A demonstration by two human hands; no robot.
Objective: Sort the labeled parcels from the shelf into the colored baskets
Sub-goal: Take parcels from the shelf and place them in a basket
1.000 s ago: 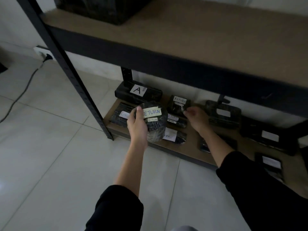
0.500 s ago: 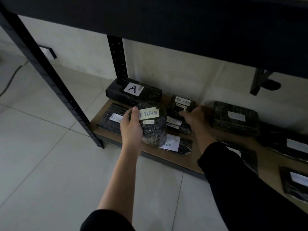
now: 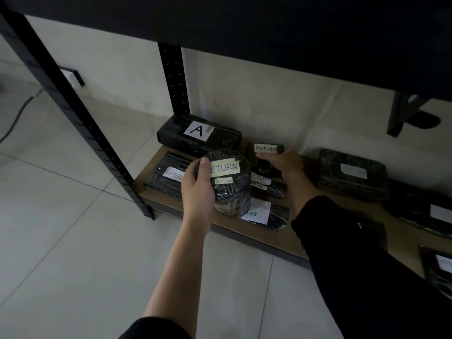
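Black plastic wraps every parcel here, so only the paper labels tell them apart. The left hand [image 3: 199, 189] grasps a round parcel [image 3: 230, 189] marked RETURN, with the thumb on its top edge, and holds it over the front of the bottom shelf board [image 3: 276, 237]. The right hand [image 3: 285, 162] reaches deeper and curls its fingers on a second RETURN parcel [image 3: 265, 156], which sits on other parcels near the wall. I cannot tell whether it is lifted yet.

The step in hand seems to be the picking, two parcels at once. The next move, I judge, is to draw both out and carry them to the matching basket, which is not in view.

The upper shelf [image 3: 244, 20] hangs low over the arms, and the front post [image 3: 80, 123] stands just to the left, so the way out is narrow. Nearby lie the parcel A [image 3: 198, 134], a flat RETURN parcel [image 3: 166, 178] and a big parcel with a blank label [image 3: 352, 174].
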